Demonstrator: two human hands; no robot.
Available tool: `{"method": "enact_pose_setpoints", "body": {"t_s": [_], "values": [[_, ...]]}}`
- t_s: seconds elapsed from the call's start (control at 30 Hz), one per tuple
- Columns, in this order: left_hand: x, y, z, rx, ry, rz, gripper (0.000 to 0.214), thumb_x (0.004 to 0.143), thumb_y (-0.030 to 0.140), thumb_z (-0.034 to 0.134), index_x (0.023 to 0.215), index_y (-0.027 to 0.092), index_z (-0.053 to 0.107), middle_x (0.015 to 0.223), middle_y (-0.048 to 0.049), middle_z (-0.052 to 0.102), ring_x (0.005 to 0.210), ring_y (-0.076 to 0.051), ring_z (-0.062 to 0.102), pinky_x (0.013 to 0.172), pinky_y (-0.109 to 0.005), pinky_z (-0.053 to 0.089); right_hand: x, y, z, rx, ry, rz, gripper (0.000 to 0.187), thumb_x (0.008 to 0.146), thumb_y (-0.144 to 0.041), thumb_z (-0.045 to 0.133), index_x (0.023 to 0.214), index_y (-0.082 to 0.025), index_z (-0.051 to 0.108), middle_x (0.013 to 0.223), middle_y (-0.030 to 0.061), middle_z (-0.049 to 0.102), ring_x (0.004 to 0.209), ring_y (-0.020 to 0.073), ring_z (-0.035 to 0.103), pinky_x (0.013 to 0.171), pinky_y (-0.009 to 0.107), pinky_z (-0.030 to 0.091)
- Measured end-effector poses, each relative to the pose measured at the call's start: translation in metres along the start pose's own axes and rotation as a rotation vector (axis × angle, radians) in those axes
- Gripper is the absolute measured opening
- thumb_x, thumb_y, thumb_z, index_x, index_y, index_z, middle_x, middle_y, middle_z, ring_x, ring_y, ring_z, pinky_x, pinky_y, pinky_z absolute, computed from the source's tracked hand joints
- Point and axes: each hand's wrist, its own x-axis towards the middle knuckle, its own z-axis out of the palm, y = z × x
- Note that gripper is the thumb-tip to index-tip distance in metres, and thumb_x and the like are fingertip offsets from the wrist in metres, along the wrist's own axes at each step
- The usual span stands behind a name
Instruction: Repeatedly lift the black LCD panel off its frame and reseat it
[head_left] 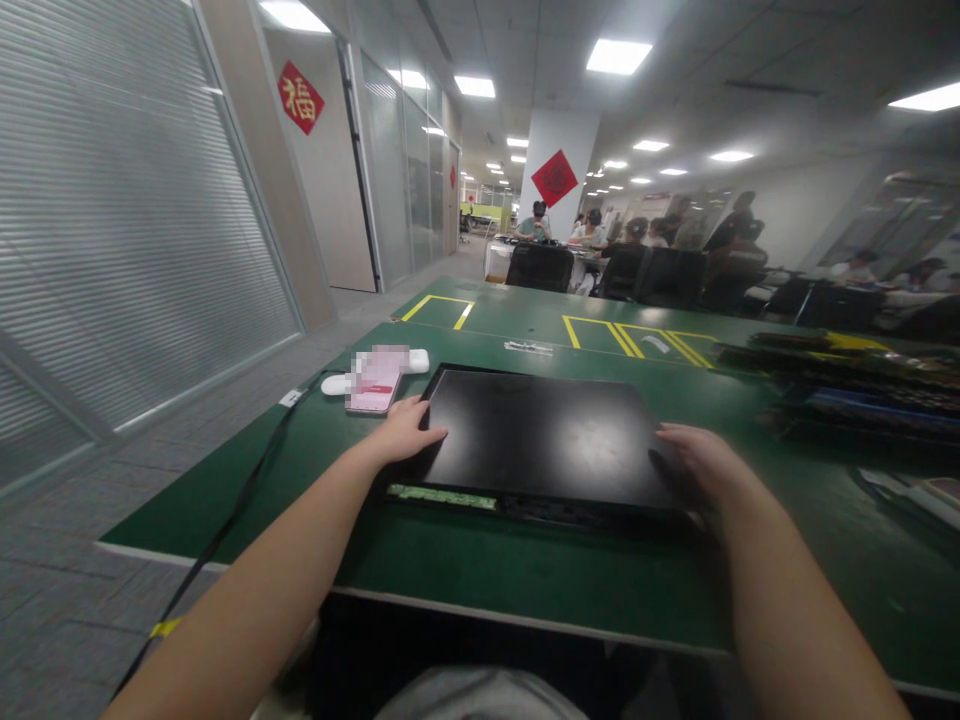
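A black flat display panel lies in front of me, screen side up, over the green table. My left hand grips its left edge, thumb on top and fingers around the side. At the right edge my right hand is closed on the panel, its lower fingers hidden or blurred. Along the near edge shows a green circuit board strip, with a dark strip to its right. Whether the panel rests fully on the table, I cannot tell.
Beyond my left hand lie a pink-screened phone and white rounded items. A black cable crosses the table's left edge. Dark panels are stacked at the right. Yellow tape outlines mark the far side; seated people are beyond.
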Motion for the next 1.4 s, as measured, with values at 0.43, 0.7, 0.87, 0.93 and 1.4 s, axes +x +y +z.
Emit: {"method": "enact_pose_setpoints", "body": {"t_s": [0.43, 0.7, 0.87, 0.93, 1.4], "values": [[0.0, 0.003, -0.001, 0.066, -0.042, -0.027, 0.068, 0.078, 0.055, 0.054, 0.127, 0.009, 0.058, 0.15, -0.0234, 0.045, 0.14, -0.04, 0.037, 0.114, -0.047, 0.029, -0.007, -0.006, 0.002, -0.177, 0.096, 0.025, 0.047, 0.069, -0.018, 0.07, 0.116, -0.012, 0.065, 0.064, 0.0068, 0.066, 0.055, 0.0173, 0.062, 0.05, 0.027, 0.051], [-0.003, 0.013, -0.006, 0.128, -0.086, -0.065, 0.073, 0.082, 0.051, 0.051, 0.136, 0.003, 0.051, 0.154, -0.0247, 0.038, 0.144, -0.037, 0.033, 0.116, -0.043, 0.027, -0.005, -0.005, -0.001, -0.274, 0.103, -0.039, 0.033, 0.07, -0.021, 0.065, 0.102, -0.014, 0.069, 0.065, 0.0066, 0.068, 0.055, 0.0164, 0.063, 0.053, 0.026, 0.05], [-0.002, 0.01, -0.005, 0.119, -0.066, -0.059, 0.072, 0.081, 0.05, 0.052, 0.135, 0.004, 0.053, 0.153, -0.024, 0.041, 0.142, -0.038, 0.036, 0.115, -0.045, 0.029, -0.008, -0.01, -0.003, -0.236, 0.176, -0.074, 0.028, 0.068, -0.025, 0.062, 0.093, -0.015, 0.072, 0.069, 0.0082, 0.071, 0.056, 0.0164, 0.062, 0.056, 0.027, 0.048], [-0.001, 0.009, -0.004, 0.119, -0.06, -0.054, 0.07, 0.081, 0.051, 0.052, 0.134, 0.005, 0.054, 0.152, -0.0232, 0.042, 0.141, -0.038, 0.037, 0.115, -0.045, 0.029, -0.007, -0.009, -0.003, -0.271, 0.193, -0.099, 0.029, 0.068, -0.028, 0.062, 0.092, -0.015, 0.072, 0.068, 0.008, 0.071, 0.055, 0.0164, 0.06, 0.056, 0.029, 0.046], [-0.001, 0.01, -0.005, 0.132, -0.066, -0.058, 0.068, 0.08, 0.049, 0.052, 0.132, 0.005, 0.055, 0.151, -0.0228, 0.043, 0.141, -0.037, 0.037, 0.115, -0.042, 0.027, 0.0, -0.001, -0.002, -0.524, 0.153, -0.144, 0.029, 0.068, -0.036, 0.06, 0.088, -0.019, 0.071, 0.07, 0.0082, 0.073, 0.074, 0.0255, 0.066, 0.064, 0.033, 0.043]]}}
